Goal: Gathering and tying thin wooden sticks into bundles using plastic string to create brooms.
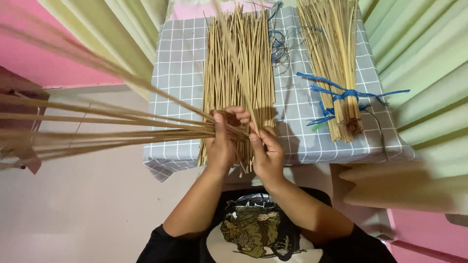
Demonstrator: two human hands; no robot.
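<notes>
Left hand (220,141) is clenched around a fan of thin sticks (107,124) splaying toward nine o'clock. Right hand (267,151) is pinched on one stick at the crossing. Sticks are judged light, stiff, brittle; best gripped near the gathered ends. Loose pile (239,73) at twelve o'clock on the checked cloth (178,73).

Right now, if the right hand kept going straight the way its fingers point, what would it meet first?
The right hand points up-left; the loose pile of sticks on the checked tablecloth likely comes first, though depth is unclear.
</notes>
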